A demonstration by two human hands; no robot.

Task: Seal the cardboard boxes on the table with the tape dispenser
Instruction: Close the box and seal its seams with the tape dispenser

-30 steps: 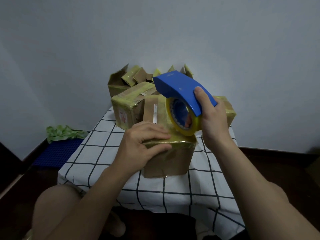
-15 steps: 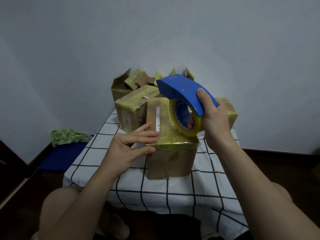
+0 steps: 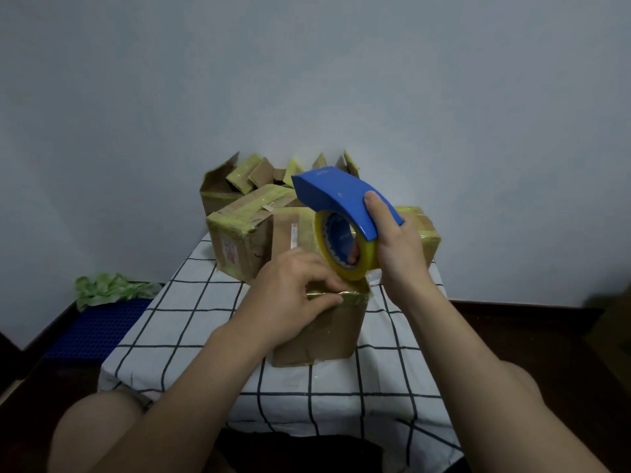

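The right hand [image 3: 399,254] is grasping the blue plastic tape dispenser [image 3: 338,199], fingers curled through its yellow tape roll [image 3: 366,264], and is holding it low over the small brown cardboard box [image 3: 324,336] on the checked-cloth table [image 3: 191,319]. The left hand [image 3: 290,295] is pinching the box's near top edge, apparently to anchor the tape end.

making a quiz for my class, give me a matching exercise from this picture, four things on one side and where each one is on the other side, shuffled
Things
1. tape dispenser
2. left hand
3. open box
4. green bundle

Places
a. on the blue mat
b. at the back, by the wall
c. held in the right hand, above the front box
d. gripping the front box's near top edge

Pairs: 1-c, 2-d, 3-b, 4-a
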